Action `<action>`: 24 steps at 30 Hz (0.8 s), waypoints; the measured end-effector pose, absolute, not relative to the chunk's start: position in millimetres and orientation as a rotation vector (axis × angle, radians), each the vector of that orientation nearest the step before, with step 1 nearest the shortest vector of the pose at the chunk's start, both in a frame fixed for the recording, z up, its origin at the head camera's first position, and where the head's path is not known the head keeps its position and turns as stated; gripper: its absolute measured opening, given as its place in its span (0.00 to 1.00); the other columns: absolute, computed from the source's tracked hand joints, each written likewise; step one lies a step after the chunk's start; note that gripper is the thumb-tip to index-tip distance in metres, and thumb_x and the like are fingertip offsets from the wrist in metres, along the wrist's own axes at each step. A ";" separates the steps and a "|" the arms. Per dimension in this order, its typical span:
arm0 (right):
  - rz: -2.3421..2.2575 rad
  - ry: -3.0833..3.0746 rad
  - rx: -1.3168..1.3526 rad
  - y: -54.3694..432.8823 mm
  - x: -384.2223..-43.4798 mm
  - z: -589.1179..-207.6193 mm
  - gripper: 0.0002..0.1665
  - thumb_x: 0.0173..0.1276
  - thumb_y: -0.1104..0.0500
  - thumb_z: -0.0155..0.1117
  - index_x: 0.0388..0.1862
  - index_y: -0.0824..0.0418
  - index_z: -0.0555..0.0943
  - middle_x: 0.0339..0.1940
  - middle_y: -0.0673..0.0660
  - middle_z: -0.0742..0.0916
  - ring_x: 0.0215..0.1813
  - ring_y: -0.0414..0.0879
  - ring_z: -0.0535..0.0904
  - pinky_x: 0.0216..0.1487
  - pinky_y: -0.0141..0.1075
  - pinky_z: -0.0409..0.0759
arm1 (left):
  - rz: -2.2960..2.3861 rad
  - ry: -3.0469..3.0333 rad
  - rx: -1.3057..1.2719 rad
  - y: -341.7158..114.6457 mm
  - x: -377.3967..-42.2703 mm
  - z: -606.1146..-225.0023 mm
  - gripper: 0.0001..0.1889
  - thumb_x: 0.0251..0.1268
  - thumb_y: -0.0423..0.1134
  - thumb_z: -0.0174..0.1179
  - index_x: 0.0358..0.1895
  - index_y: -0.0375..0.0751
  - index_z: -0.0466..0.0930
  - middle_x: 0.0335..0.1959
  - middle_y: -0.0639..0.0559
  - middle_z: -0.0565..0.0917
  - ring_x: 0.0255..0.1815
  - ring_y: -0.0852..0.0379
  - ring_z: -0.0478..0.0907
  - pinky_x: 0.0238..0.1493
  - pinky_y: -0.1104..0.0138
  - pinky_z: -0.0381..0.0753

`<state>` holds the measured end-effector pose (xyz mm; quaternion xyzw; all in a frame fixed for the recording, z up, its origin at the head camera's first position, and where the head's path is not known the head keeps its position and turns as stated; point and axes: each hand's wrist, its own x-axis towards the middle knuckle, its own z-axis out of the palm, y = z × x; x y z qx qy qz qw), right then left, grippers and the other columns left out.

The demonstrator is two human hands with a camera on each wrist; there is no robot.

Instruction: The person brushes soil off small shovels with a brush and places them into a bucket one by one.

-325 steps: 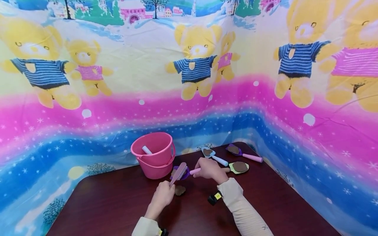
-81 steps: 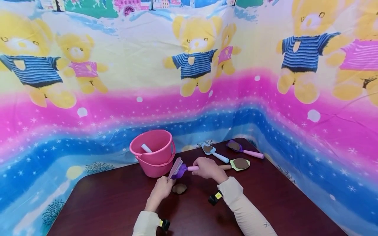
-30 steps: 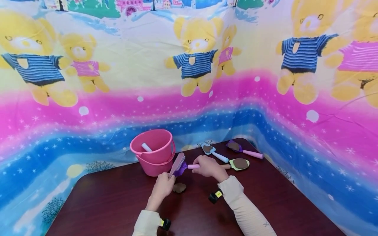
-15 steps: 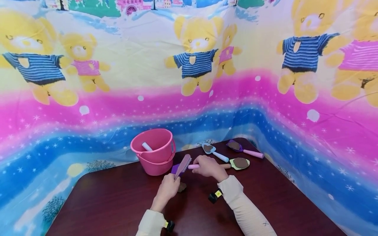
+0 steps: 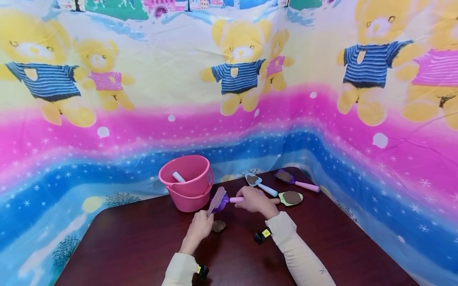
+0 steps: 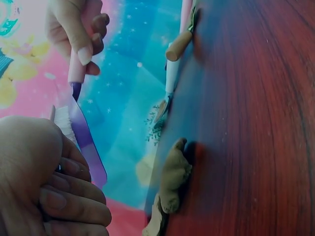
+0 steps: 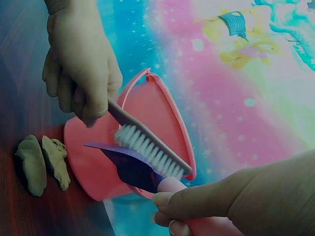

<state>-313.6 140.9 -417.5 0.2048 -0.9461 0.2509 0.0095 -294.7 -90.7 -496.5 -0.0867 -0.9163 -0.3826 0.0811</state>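
Purple-bladed shovel with a pink handle [image 7: 140,172] hangs above the red-brown, wood-grained surface [image 5: 136,242], gripped by the right hand [image 5: 255,200]. Its long axis runs sideways, blade toward the left hand [image 5: 200,227], which grips a mauve, white-bristled brush [image 5: 216,201] slanted across that blade; bristle contact is hard to confirm. Since the last earlier frame, the brush head has shifted left, exposing blade to its right.
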 end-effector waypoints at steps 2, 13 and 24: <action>0.786 -2.955 0.638 142.3 -313.7 -415.6 0.12 0.66 0.54 0.73 0.24 0.55 0.85 0.14 0.46 0.75 0.21 0.43 0.70 0.29 0.37 0.70 | -1.169 -2.737 -0.271 -93.0 -296.8 -497.0 0.20 0.72 0.37 0.50 0.17 0.46 0.65 0.12 0.58 0.63 0.12 0.62 0.60 0.14 0.68 0.59; 0.849 -2.941 0.625 150.8 -313.0 -409.8 0.07 0.66 0.55 0.73 0.28 0.52 0.86 0.19 0.46 0.80 0.24 0.43 0.72 0.31 0.38 0.72 | -1.136 -2.750 -0.228 -105.2 -300.5 -503.3 0.15 0.67 0.35 0.48 0.19 0.44 0.65 0.14 0.55 0.63 0.14 0.59 0.61 0.16 0.66 0.61; 0.880 -2.918 0.658 152.2 -313.5 -406.7 0.07 0.66 0.54 0.73 0.29 0.54 0.86 0.18 0.47 0.78 0.23 0.42 0.69 0.30 0.36 0.69 | -1.106 -2.758 -0.138 -119.7 -305.2 -502.2 0.16 0.66 0.36 0.48 0.18 0.45 0.63 0.15 0.54 0.63 0.16 0.57 0.62 0.18 0.64 0.64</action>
